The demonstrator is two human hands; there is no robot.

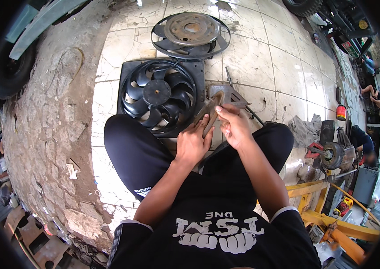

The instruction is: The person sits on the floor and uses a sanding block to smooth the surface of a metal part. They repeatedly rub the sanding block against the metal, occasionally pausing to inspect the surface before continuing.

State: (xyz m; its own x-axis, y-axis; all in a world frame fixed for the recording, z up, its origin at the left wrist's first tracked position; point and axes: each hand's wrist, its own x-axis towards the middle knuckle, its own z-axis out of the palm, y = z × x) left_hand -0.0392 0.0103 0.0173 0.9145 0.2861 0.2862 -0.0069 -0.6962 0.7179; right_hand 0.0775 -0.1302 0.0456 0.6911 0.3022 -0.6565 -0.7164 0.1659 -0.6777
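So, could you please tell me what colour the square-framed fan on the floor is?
The square-framed fan is black; it shows best in the head view.

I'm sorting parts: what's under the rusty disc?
A black fan: parts of its blades show past the edge of the rusty disc, but its centre is covered.

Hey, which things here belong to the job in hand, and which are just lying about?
Probably the job:
brown metal piece, held between left hand and right hand
grey metal plate, just beyond the hands
black fan, by the left knee (less certain)

Seemingly just lying about:
grey rag
red container
yellow metal frame
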